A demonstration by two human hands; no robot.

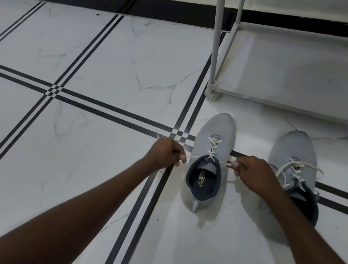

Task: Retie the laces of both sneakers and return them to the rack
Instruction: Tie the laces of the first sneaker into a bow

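Two light grey sneakers with dark blue linings stand on the tiled floor, toes pointing away from me. The left sneaker [213,138] sits between my hands. My left hand [166,153] pinches one end of its white lace [212,147] and pulls it out to the left. My right hand [250,173] pinches the other end, pulled taut to the right. The right sneaker [293,150] stands beside it with its white lace tied in a loose bow; my right forearm hides part of its heel.
A grey shoe rack [264,101] stands on the floor just beyond the sneakers, its lowest shelf bare, with two upright posts at its left corner. White marble-look tiles with black stripes cover the floor. A black skirting runs along the wall behind.
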